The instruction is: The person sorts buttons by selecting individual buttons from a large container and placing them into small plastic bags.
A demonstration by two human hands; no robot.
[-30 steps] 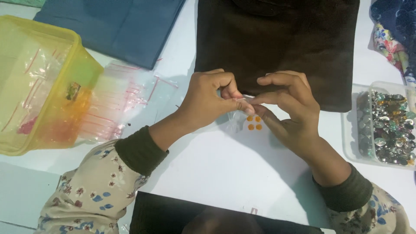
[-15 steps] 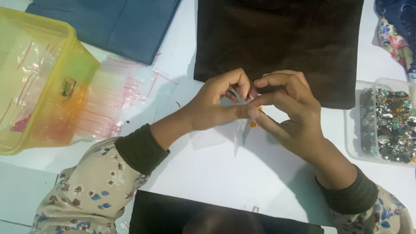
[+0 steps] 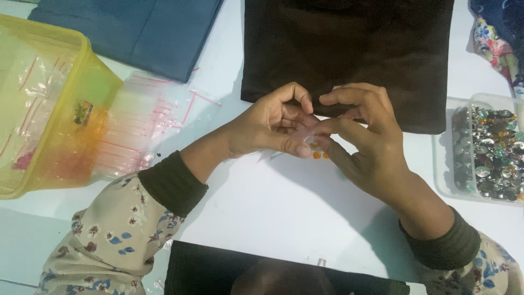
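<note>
Both hands have drawn closer over the white desk (image 3: 262, 218): the left hand (image 3: 270, 125) and right hand (image 3: 365, 136) pinch a small clear bag (image 3: 312, 140) between fingertips, lifted since earlier; orange beads (image 3: 320, 155) show just beneath it.

The tub (image 3: 38, 109) at far left was translucent yellow, the clear bags (image 3: 147, 120) beside it carried red seal lines, and the folded cloth (image 3: 136, 27) beyond was blue. The central far cloth (image 3: 349, 49) was dark brown; small orange pieces (image 3: 319, 155) showed beneath the fingers. The sleeves (image 3: 103, 246) were cream with a blue-and-brown floral print and dark green cuffs.
</note>
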